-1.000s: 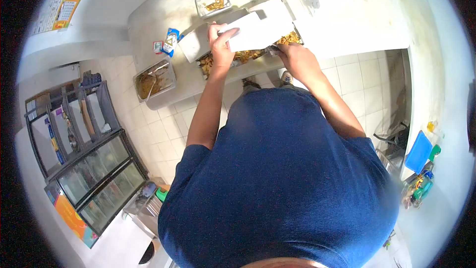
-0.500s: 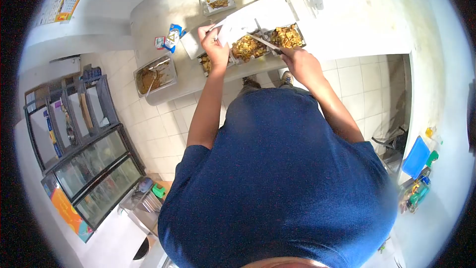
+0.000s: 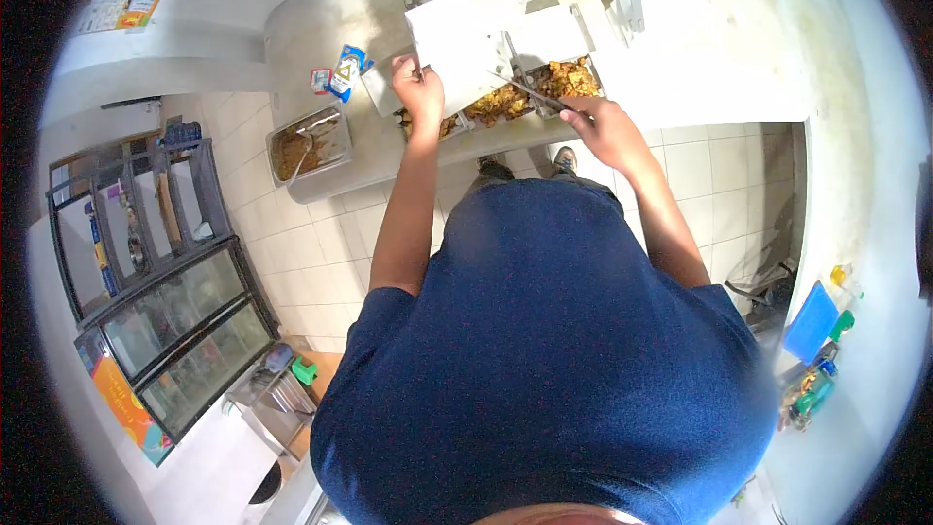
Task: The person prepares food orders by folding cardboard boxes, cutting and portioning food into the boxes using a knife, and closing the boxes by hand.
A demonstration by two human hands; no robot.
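Note:
My left hand (image 3: 419, 92) is closed on the lower edge of a white board or tray (image 3: 462, 44), held over the food boxes. In my right hand (image 3: 601, 126) is a knife (image 3: 530, 91), its blade pointing up and left toward the white board. Below the blade lies the middle box of chopped food (image 3: 501, 105), partly covered by the board. To its right stands an open box of yellow-brown food (image 3: 570, 81). A third box (image 3: 447, 124) is mostly hidden behind my left hand and the board.
On the counter (image 3: 374, 160), a metal tray with brown food and a spoon (image 3: 309, 146) stands at the left. A blue-and-white packet (image 3: 347, 73) lies behind it. White containers (image 3: 627, 10) stand at the back right. A shelf rack (image 3: 160, 224) is at the far left.
The white board swung from lying slantwise to the right to a more upright position above the left and middle boxes. The knife came into view and drew slightly right with my right hand.

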